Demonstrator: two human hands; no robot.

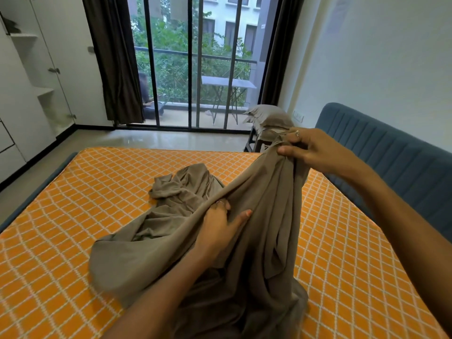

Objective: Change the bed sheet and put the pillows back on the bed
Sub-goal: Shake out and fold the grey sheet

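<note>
Nearest the camera: taupe bed sheet (244,265) bunched in a heap at the near edge of the mattress (73,265), rising in a thick twisted fold toward the headboard side; a looser crumpled tail of it lies further in, about the middle of the bed.

Left hand (220,223) low, over the middle of the heap; fingers curled into the cloth, thumb laid along a fold; it grips the sheet.

Right hand (315,148) higher and further out, toward the far corner by the headboard; fingers and thumb pinch a gathered edge of the same sheet and hold it lifted clear of the mattress. Hands well apart, both clamped on the one cloth, which runs taut-ish between them.

Mattress bare: orange with a white lattice print, uncovered along every visible edge and corner; no sheet fitted or spread on it.

Blue padded headboard (391,155) along the right edge of the bed.

Beyond the far corner: pillows (266,116) in matching taupe cases, stacked on a dark stool (252,143) off the bed, just beside the glass door.

Judgement: cannot tell whether this is the old sheet coming off or the fresh one about to go on; either way, early to middle of the job. Left to do: spread and tuck a sheet over all four corners; carry the pillows back to the headboard end.
</note>
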